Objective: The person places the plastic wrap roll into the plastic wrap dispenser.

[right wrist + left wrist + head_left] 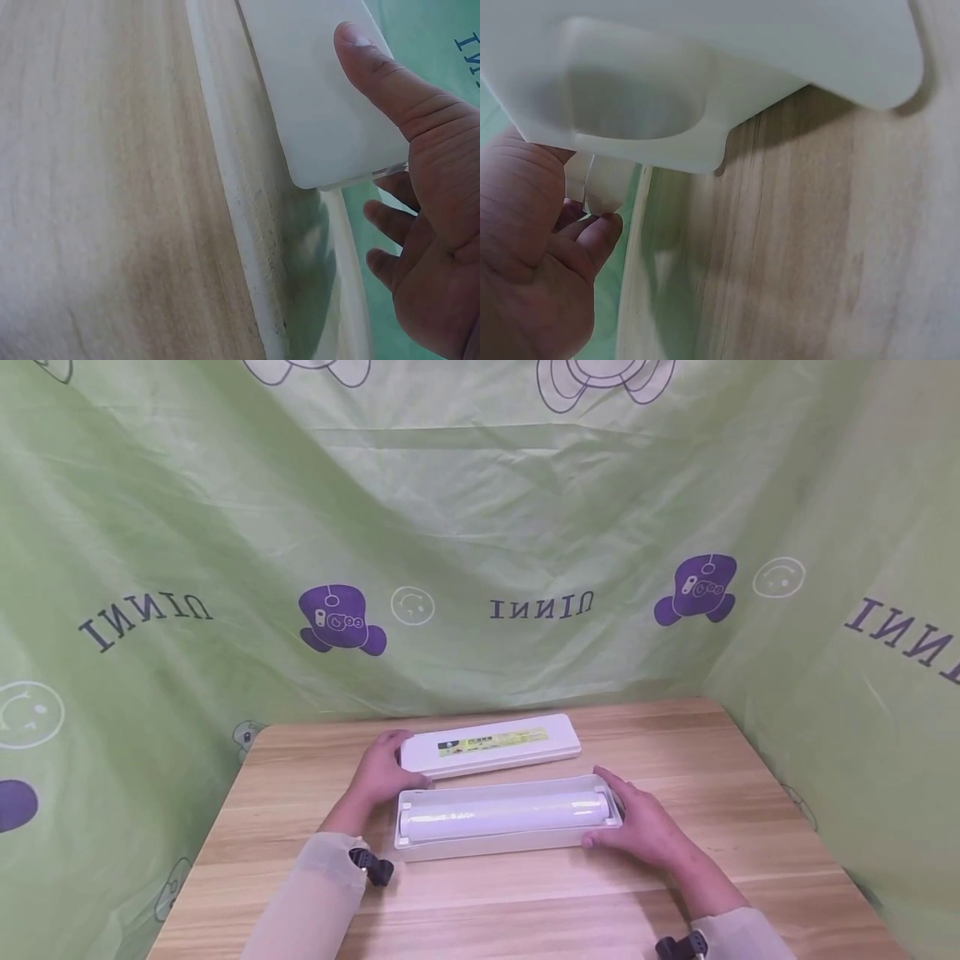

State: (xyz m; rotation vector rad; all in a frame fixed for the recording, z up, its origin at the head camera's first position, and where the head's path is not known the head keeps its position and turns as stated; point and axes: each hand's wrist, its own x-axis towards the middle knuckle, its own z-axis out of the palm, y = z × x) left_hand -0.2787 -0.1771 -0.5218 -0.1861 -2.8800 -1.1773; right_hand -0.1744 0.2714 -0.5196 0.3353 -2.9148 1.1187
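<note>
An uncovered white cling film box lies on the table, with a shiny white roll of film inside. Behind it is its white lid, top up, bearing a yellow and black label. My left hand grips the lid's left end, thumb in front and fingers behind; in the left wrist view the lid's corner shows between thumb and fingers. My right hand holds the box's right end. Its thumb presses the box's front wall in the right wrist view, while the other fingers are partly hidden behind.
The wooden table has rounded far corners. A green curtain with purple cartoon figures hangs behind it and along both sides. Small black devices are strapped at the left cuff and the right cuff.
</note>
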